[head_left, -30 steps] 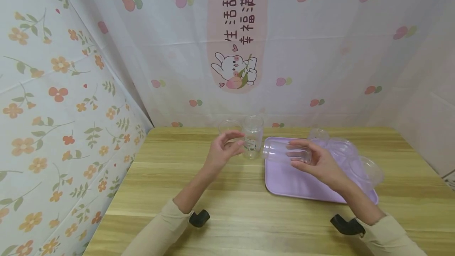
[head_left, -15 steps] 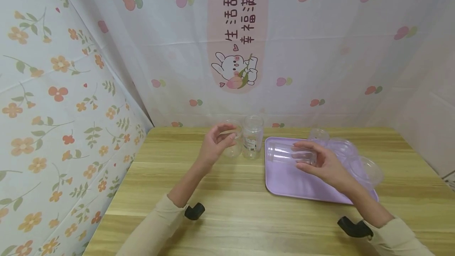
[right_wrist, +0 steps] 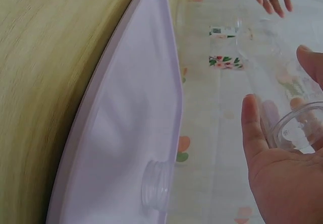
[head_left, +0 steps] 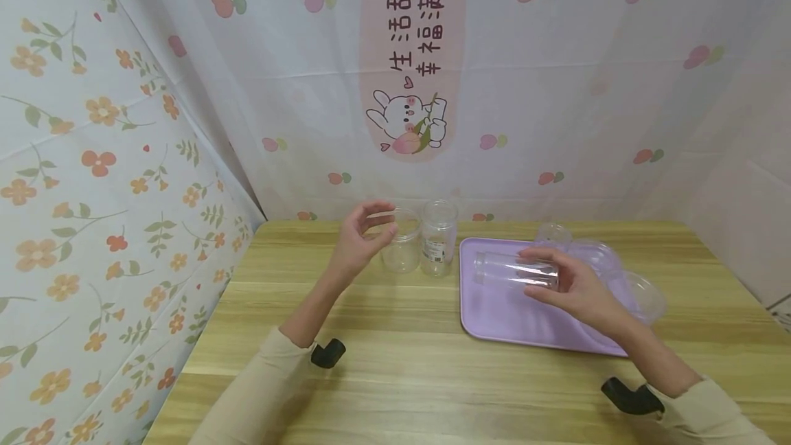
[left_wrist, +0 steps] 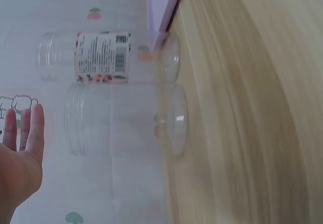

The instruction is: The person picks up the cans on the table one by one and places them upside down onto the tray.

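Note:
My right hand grips a clear plastic jar near its base. The jar lies sideways above the lilac tray, its mouth toward the left. My left hand is held up with fingers parted and nothing in them, just left of a wide clear jar. That jar stands upright on the table, beside a slimmer clear jar with a printed label. In the left wrist view, a gap shows between my fingers and the wide jar. The right wrist view shows the held jar's round base.
Several transparent containers crowd the tray's right side, among them a small one at the back and one lying tilted over the right edge. Behind the wooden table hangs a printed curtain; a flowered one covers the left.
My left hand has drawn back leftward, away from the two standing jars. My right hand has moved right with its jar, farther over the tray.

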Tool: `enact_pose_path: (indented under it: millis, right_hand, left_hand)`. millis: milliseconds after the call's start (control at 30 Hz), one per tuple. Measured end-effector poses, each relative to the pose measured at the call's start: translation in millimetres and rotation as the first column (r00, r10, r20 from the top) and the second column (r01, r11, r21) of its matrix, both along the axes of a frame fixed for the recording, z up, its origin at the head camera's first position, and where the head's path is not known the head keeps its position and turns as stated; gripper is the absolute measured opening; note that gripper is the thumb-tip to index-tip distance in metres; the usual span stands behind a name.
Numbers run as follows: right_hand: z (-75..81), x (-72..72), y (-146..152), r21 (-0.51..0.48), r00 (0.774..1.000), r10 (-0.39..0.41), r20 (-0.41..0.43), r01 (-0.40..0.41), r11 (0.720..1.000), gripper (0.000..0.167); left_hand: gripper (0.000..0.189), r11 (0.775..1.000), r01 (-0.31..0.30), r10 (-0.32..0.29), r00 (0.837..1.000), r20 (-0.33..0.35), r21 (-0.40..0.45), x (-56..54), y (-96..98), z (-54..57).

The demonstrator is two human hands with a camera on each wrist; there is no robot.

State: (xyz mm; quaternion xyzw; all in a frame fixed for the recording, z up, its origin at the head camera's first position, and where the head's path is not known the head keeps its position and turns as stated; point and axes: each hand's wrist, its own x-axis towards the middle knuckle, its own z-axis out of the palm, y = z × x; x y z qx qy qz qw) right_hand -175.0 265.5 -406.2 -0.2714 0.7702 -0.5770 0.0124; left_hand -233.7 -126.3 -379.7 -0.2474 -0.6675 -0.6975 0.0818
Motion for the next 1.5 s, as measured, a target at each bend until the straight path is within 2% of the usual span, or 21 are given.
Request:
enact_pose_path:
  millis: [167,467,600,733,900,1033,1133,1233,1333,1500]
  right_hand:
    - [1.2,-0.1,2.5,-0.001,0.999,0.052,0.002,-0.052,0.999,0.052]
    - [4.2,0.2,6.4,0.042,0.996,0.077,-0.033,-0.076,0.996,0.051]
    - [6.5,0.7,9.1,0.091,0.996,0.076,-0.036,-0.072,0.993,0.051]
    - [8.8,1.7,12.9,0.153,0.996,0.076,-0.051,-0.067,0.986,0.051]
    - [11.7,2.2,18.2,0.249,0.992,0.078,-0.098,-0.051,0.967,0.049]
    - [15.8,1.5,21.9,0.315,0.988,0.094,-0.120,-0.052,0.948,0.049]
    - [20.2,1.7,23.6,0.357,0.985,0.107,-0.136,-0.052,0.933,0.050]
    - [24.6,2.3,24.9,0.399,0.980,0.109,-0.167,-0.034,0.916,0.052]
    - [28.2,2.7,25.9,0.429,0.973,0.120,-0.197,-0.025,0.903,0.052]
    - [34.4,4.7,27.1,0.479,0.966,0.142,-0.217,-0.022,0.877,0.052]
  left_hand:
    - [0.043,1.000,-0.009,0.008,1.000,-0.024,-0.021,-5.9,-8.1,0.8]
    - [0.050,0.999,-0.003,0.003,1.000,-0.002,-0.038,-14.1,-17.5,0.3]
    - [0.052,0.992,-0.022,0.021,1.000,-0.006,-0.124,-17.5,-20.2,1.8]
    - [0.056,0.970,-0.051,0.044,0.998,-0.033,-0.239,-21.2,-22.5,4.7]
    - [0.068,0.923,-0.091,0.069,0.995,-0.070,-0.375,-27.2,-24.9,5.4]
    - [0.077,0.879,-0.107,0.082,0.994,-0.073,-0.465,-31.6,-25.8,6.4]
    - [0.083,0.841,-0.116,0.090,0.993,-0.074,-0.529,-34.4,-25.4,8.0]
    - [0.088,0.788,-0.127,0.096,0.992,-0.085,-0.603,-37.1,-25.1,9.5]
    - [0.092,0.744,-0.127,0.096,0.992,-0.083,-0.656,-39.7,-24.6,10.6]
    - [0.093,0.694,-0.110,0.083,0.994,-0.072,-0.711,-44.1,-23.2,10.9]
